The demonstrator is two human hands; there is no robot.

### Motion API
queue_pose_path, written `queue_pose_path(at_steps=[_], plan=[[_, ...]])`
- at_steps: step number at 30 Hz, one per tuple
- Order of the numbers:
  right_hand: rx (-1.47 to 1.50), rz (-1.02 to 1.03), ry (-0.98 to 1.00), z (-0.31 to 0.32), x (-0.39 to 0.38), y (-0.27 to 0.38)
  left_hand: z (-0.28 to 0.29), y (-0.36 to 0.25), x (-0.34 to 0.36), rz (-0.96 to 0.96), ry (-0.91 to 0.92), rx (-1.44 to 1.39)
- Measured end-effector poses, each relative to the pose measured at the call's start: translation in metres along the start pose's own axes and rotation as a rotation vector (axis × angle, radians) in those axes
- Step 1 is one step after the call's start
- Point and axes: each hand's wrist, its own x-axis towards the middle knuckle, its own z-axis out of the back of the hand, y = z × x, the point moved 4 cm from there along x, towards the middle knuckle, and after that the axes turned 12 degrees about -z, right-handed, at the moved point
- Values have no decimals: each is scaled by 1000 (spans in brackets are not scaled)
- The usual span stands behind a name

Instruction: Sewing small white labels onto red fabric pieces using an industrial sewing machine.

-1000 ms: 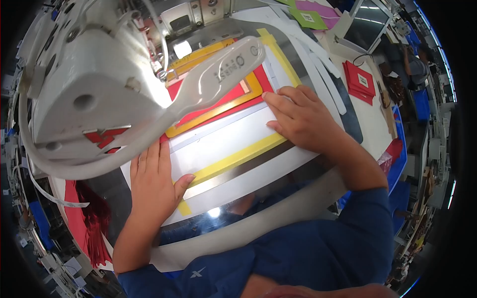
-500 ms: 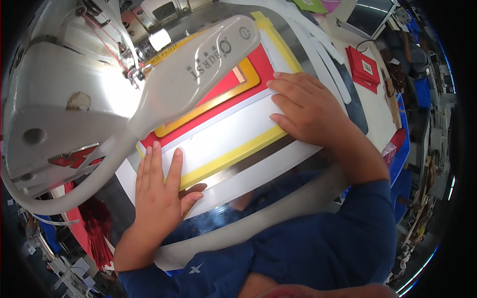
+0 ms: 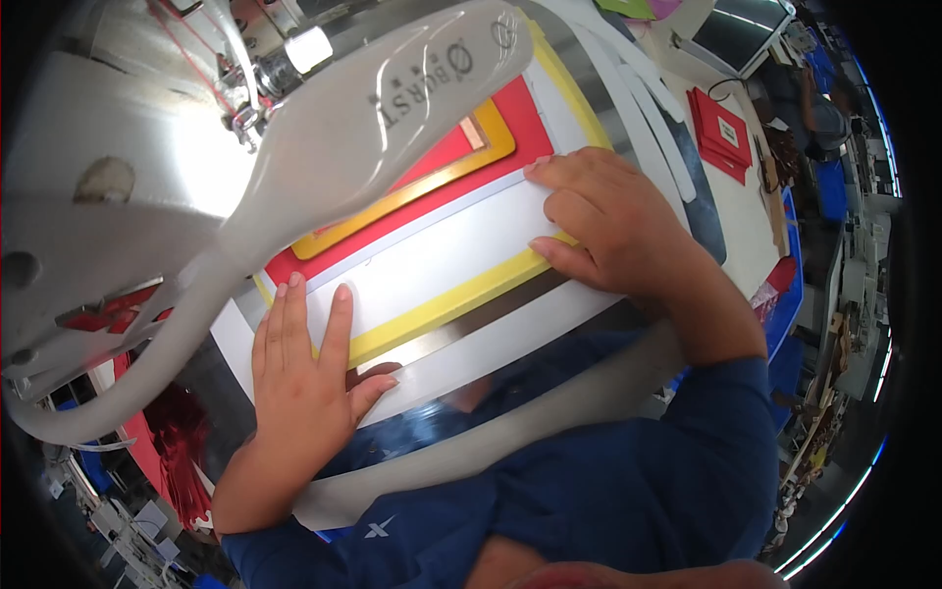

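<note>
My left hand (image 3: 316, 363) lies flat, fingers apart, on the lower left of a white board (image 3: 432, 245) edged with yellow tape (image 3: 420, 312). My right hand (image 3: 587, 221) rests on the board's right part, fingers bent, fingertips at the edge of a red sheet (image 3: 525, 137), thumb by the lower tape. A yellow rectangular frame (image 3: 471, 162) sits on the red sheet. A pale curved arm with a broad paddle end (image 3: 412, 98) hangs over it, hiding part of frame and sheet. The white machine head (image 3: 113, 236) with its lit needle area is at upper left.
At right are red pieces (image 3: 721, 137), a screen (image 3: 736, 29), a blue tray (image 3: 785, 304) and green and pink items. A pile of red fabric (image 3: 177, 442) lies at lower left. A worker (image 3: 824, 118) appears at far right.
The machine head and pale arm now appear farther left and higher in view. My left index finger has spread from the others; my right fingers look more bent.
</note>
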Motion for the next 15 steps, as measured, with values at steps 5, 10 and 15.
queue_pose_path(at_steps=[5,10,15], plan=[[43,-68,-192,9,0,-13,-2,2,-3,1,-37,47],[57,-45,-134,-2,-1,-8,-1,4,-1,-5,-40,75],[52,-45,-52,-7,0,-6,-2,5,-2,7,-34,119]])
